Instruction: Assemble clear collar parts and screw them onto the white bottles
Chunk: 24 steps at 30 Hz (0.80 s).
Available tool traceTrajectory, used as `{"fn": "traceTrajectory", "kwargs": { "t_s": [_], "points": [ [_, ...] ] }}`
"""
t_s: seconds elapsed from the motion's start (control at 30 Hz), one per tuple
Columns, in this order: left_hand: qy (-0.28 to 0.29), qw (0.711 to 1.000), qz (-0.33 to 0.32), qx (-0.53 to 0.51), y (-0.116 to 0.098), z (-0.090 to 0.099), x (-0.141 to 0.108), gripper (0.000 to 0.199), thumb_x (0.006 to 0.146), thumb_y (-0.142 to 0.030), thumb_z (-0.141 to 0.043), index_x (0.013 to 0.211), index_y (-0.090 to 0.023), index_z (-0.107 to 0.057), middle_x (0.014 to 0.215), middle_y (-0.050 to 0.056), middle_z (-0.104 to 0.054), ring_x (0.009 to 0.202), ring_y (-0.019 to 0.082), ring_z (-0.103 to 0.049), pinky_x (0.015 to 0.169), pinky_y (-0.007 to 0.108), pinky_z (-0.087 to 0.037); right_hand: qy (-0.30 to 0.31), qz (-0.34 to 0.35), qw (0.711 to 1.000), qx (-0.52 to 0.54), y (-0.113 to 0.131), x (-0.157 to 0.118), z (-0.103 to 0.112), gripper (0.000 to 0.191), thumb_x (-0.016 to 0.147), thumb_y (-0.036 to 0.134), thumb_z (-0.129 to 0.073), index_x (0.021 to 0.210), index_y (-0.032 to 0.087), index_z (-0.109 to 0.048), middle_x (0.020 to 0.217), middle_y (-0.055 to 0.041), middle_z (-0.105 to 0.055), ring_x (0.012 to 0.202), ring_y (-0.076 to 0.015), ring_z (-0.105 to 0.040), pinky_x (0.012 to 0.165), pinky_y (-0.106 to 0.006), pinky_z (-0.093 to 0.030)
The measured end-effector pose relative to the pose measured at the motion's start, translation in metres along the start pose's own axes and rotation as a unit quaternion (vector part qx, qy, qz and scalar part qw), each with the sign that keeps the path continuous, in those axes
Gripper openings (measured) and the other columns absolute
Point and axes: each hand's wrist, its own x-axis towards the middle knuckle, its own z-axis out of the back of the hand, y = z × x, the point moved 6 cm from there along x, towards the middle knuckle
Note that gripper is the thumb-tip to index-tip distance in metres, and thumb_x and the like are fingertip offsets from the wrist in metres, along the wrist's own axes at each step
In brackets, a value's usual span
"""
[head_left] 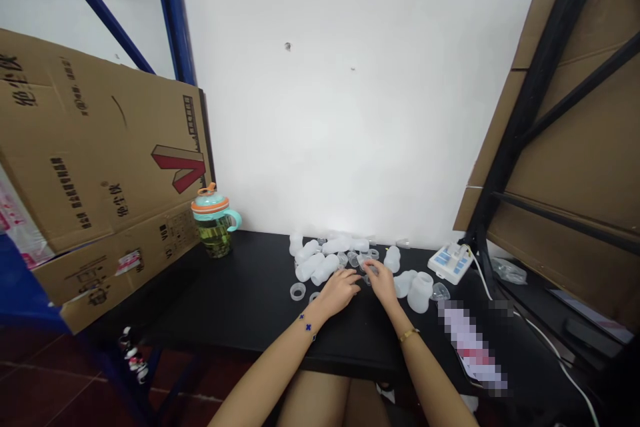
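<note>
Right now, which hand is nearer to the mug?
Left. The left hand is over the table, some way to the right of the mug. The right hand is beyond it, farther right, so farther from the mug.

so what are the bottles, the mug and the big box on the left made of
Bottles: probably matte plastic, milky and translucent. Mug: clear glass or plastic; green contents show through. Box: matte brown cardboard, with printing and folded flaps.
</note>
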Motion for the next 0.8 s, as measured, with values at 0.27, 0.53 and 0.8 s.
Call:
{"fn": "traceTrajectory", "kwargs": {
  "t_s": [0.27,0.53,0.8],
  "points": [
    [-0.010,0.999,0.045,0.002,0.005,-0.007,-0.002,0.040,0.093,-0.011,-0.053,0.131,-0.022,-0.058,0.148,0.013,-0.051,0.142,0.027,-0.041,0.115,0.051,-0.037,-0.028,-0.080,0.984,0.154,0.004,-0.005,0.004,0.050,0.073,0.065,-0.069,0.089,0.018,-0.073,0.087,-0.0078,-0.073,0.050,-0.0152,-0.057,0.043,-0.026,-0.042],
    [-0.042,0.990,0.137,-0.015,0.010,0.004,0.002,0.056,0.091,-0.037,-0.064,0.141,-0.018,-0.047,0.142,0.017,-0.056,0.135,0.034,-0.048,0.115,0.058,-0.031,-0.006,-0.171,0.940,0.295,0.006,-0.009,-0.003,0.053,0.066,0.059,-0.078,0.097,0.017,-0.070,0.071,-0.0011,-0.065,0.040,-0.0083,-0.046,0.036,-0.021,-0.027],
    [-0.119,0.977,0.164,-0.064,0.014,0.031,-0.002,0.060,0.093,-0.029,-0.059,0.149,-0.024,-0.037,0.148,0.014,-0.049,0.131,0.031,-0.051,0.105,0.048,-0.046,0.091,-0.218,0.902,0.361,0.018,-0.017,-0.012,0.049,0.064,0.051,-0.083,0.094,0.014,-0.070,0.060,0.0037,-0.056,0.040,-0.0055,-0.042,0.037,-0.018,-0.024]
  ]
}}
